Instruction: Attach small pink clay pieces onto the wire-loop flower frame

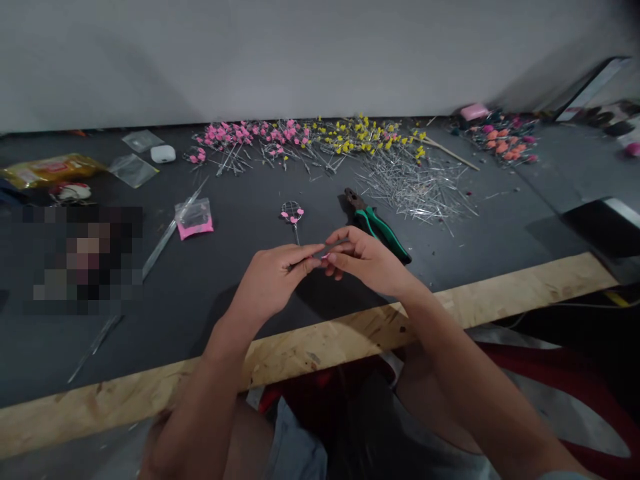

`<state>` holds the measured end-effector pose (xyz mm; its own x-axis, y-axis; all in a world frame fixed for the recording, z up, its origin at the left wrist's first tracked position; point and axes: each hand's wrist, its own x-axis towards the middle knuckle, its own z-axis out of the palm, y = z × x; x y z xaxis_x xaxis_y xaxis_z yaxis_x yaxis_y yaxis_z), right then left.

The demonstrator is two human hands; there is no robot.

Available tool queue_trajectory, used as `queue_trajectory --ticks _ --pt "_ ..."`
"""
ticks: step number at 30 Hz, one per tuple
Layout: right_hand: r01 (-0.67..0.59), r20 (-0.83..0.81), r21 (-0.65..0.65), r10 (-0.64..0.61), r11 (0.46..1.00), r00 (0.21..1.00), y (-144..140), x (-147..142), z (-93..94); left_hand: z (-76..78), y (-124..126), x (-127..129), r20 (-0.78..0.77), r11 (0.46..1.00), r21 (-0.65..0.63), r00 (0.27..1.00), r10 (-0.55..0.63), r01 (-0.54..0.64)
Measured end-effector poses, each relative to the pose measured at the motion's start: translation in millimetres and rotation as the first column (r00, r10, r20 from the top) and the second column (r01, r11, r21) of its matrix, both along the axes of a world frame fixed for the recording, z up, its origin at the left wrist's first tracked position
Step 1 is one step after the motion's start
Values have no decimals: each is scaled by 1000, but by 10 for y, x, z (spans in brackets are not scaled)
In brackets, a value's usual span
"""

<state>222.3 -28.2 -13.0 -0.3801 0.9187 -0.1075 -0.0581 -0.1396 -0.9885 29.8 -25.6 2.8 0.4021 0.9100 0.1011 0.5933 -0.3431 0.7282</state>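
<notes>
My left hand is closed, thumb and forefinger pinched, just above the dark tabletop; what it pinches, if anything, is too small to make out. Facing it, my right hand closes thumb and fingers on a small pink piece, close to the left fingertips. Beyond the left hand lies a small racket-shaped wire piece with pink bits on its head; the end of its stem is hidden behind that hand. Pliers with green and black handles rest right beside my right hand.
Behind are pink-tipped wire pieces, yellow-tipped ones and a pile of bare wires. At left lie a pink-filled bag, long wires and a white case. A wooden edge runs along the front.
</notes>
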Motion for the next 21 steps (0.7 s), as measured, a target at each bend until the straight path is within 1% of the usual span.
queue_trajectory --ticks 6,11,14,16,18,21 --pt "-30 39 69 28 997 999 19 -17 -41 -16 3 18 -4 998 48 999 -48 48" --pt "-37 62 88 31 995 998 29 -24 -56 -14 -5 44 -17 997 76 999 -31 32" --pt "-11 67 88 5 996 998 25 -36 -48 9 -18 71 -20 996 89 1000 -13 15" --pt "22 65 87 -27 996 997 20 -45 -35 24 -28 86 -22 996 85 1000 22 -20" --pt "63 52 87 -67 994 996 18 -52 -20 29 -32 90 -17 994 71 996 88 -87" --pt "121 25 79 -123 990 992 23 -53 -1 9 -23 75 48 981 14 980 194 -195"
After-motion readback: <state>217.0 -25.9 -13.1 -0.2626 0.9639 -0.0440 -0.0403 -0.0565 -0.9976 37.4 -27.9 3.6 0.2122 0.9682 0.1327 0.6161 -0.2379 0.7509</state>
